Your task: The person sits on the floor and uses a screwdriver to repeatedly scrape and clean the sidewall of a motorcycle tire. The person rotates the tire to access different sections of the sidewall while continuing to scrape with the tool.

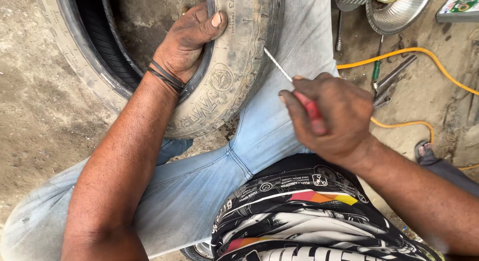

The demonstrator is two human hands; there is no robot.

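A worn black tyre point(234, 66) stands upright against my leg in light blue jeans point(279, 121). My left hand point(187, 39) grips the tyre's inner rim, thumb over the sidewall, black bands around the wrist. My right hand point(329, 116) is closed around a red-handled tool point(312, 109). Its thin metal shaft point(277, 64) points up and left, with the tip touching the tyre's tread edge.
A yellow hose point(399, 54) loops over the dirt ground at right. Pliers and small tools point(389, 81) lie beside it. A shiny metal hubcap point(399, 9) and a green box point(459, 6) sit at the top right. Another person's sandalled foot point(424, 149) shows at right.
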